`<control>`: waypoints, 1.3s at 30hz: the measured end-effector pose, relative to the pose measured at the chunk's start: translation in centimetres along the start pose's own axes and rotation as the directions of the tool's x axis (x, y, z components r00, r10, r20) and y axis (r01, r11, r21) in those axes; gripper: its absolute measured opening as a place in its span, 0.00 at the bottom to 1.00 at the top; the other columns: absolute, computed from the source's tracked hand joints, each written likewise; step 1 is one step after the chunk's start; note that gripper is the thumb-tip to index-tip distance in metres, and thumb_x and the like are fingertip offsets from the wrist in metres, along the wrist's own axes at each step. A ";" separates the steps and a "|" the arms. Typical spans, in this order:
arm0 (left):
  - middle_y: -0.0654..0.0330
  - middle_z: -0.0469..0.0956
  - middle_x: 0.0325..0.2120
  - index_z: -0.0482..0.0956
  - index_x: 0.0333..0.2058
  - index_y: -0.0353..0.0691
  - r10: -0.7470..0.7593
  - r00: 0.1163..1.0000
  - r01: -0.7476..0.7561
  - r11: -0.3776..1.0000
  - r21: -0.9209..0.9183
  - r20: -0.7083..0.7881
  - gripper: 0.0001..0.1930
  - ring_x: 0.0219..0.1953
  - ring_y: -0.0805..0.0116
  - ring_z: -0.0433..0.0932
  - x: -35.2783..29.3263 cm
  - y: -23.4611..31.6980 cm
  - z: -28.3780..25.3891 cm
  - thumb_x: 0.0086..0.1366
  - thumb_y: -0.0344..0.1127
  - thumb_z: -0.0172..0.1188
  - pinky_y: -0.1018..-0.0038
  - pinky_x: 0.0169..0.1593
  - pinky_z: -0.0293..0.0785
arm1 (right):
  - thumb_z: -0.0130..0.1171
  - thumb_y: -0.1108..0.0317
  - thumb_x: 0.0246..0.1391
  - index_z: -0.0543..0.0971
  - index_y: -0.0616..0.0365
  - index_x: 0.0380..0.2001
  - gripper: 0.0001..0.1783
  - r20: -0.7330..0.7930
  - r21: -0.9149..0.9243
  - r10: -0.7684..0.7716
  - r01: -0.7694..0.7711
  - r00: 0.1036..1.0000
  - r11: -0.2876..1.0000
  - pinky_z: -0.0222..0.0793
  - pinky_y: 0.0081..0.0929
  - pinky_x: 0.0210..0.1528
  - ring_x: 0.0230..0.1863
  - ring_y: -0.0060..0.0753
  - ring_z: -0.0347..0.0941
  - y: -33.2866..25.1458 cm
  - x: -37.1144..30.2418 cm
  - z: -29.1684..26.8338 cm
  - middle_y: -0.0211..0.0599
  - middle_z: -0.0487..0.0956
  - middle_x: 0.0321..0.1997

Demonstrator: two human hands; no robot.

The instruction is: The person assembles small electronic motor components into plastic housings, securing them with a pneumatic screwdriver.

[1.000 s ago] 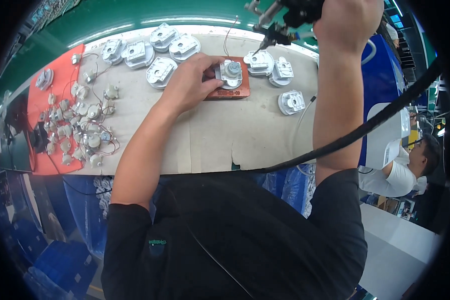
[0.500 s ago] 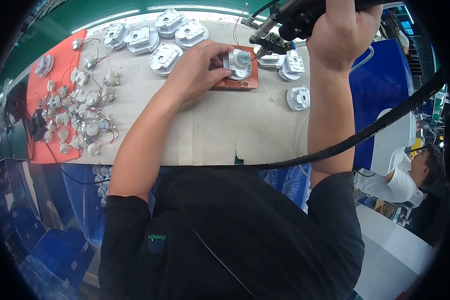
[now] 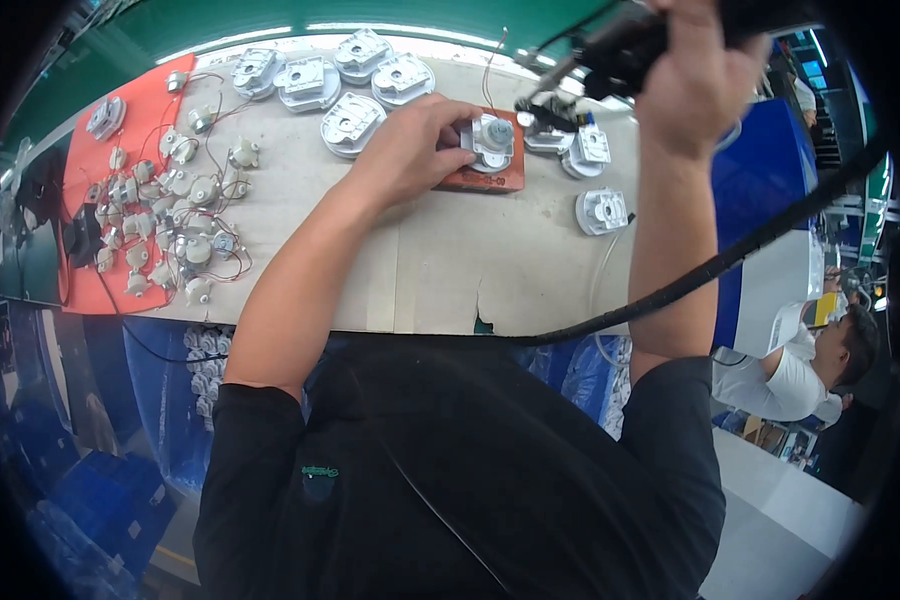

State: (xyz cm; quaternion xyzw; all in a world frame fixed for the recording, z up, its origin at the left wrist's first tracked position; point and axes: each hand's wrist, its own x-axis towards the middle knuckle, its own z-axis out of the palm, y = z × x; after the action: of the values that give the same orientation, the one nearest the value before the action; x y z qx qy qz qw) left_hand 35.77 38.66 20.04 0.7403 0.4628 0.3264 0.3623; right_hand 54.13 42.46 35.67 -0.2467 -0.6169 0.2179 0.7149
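At the left, many small white motors (image 3: 199, 248) with thin wires lie on and beside an orange sheet (image 3: 142, 105), and after them five white housings (image 3: 308, 83) stand close together. The left hand (image 3: 410, 148) has thumb and fingers bent on the left edge of a white part (image 3: 491, 145), which sits on a red-brown block (image 3: 497, 183). Farther right, the right hand (image 3: 698, 95) is closed around a black tool (image 3: 622, 55), whose blurred tip is near this part; whether they touch, I cannot tell.
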 end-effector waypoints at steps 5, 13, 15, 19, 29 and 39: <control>0.56 0.78 0.41 0.82 0.52 0.42 -0.021 1.000 0.021 1.000 -0.018 0.021 0.22 0.39 0.63 0.81 0.0 0.2 0.1 0.58 0.29 0.71 0.67 0.45 0.78 | 0.61 0.54 0.69 0.76 0.62 0.55 0.23 -0.066 -0.194 -0.020 0.007 0.998 0.981 0.65 0.17 0.26 0.24 0.15 0.70 -6.3 1.7 2.3 0.22 0.73 0.28; 0.58 0.79 0.38 0.81 0.56 0.45 0.010 1.000 -0.010 1.000 -0.002 0.007 0.25 0.39 0.64 0.80 0.1 0.1 0.3 0.58 0.28 0.70 0.69 0.44 0.77 | 0.59 0.61 0.70 0.77 0.58 0.54 0.16 0.073 0.010 -0.038 0.037 0.997 0.999 0.65 0.14 0.36 0.31 0.16 0.69 -1.3 -0.4 3.0 0.23 0.73 0.30; 0.58 0.79 0.39 0.80 0.57 0.44 0.007 1.000 -0.007 1.000 -0.010 0.006 0.25 0.39 0.63 0.81 0.1 0.1 0.5 0.59 0.28 0.70 0.69 0.45 0.78 | 0.58 0.60 0.71 0.77 0.55 0.53 0.14 0.114 -0.017 -0.056 0.058 0.992 0.998 0.65 0.13 0.35 0.31 0.16 0.68 -0.5 -0.5 2.8 0.22 0.72 0.30; 0.57 0.80 0.39 0.80 0.57 0.44 0.005 1.000 -0.005 1.000 0.002 0.002 0.25 0.41 0.63 0.82 0.1 0.4 0.4 0.59 0.28 0.70 0.68 0.46 0.79 | 0.57 0.60 0.71 0.76 0.55 0.53 0.15 0.100 -0.036 -0.036 0.039 0.994 0.999 0.65 0.14 0.35 0.32 0.16 0.68 0.0 -0.8 2.9 0.22 0.72 0.30; 0.57 0.81 0.39 0.80 0.57 0.45 0.029 0.999 -0.029 0.999 0.013 -0.013 0.26 0.40 0.64 0.82 0.3 0.2 0.8 0.58 0.29 0.71 0.68 0.46 0.79 | 0.58 0.60 0.70 0.75 0.54 0.44 0.09 0.221 -0.027 -0.074 0.082 0.972 0.996 0.64 0.17 0.36 0.32 0.16 0.66 0.1 -0.9 2.8 0.23 0.70 0.31; 0.52 0.81 0.40 0.82 0.52 0.38 0.035 0.999 -0.037 0.998 -0.045 -0.031 0.23 0.40 0.58 0.83 0.1 -0.2 -0.2 0.56 0.32 0.70 0.66 0.46 0.79 | 0.63 0.55 0.67 0.73 0.59 0.53 0.21 0.066 0.132 -0.023 0.014 0.998 0.991 0.66 0.19 0.35 0.31 0.17 0.68 -1.3 2.0 3.0 0.25 0.72 0.32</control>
State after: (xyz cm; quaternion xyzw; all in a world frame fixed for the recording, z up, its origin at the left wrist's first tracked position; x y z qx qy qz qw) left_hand 35.55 38.89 19.95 0.7350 0.4474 0.3545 0.3659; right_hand 51.44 42.91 38.33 -0.1858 -0.6273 0.2598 0.7103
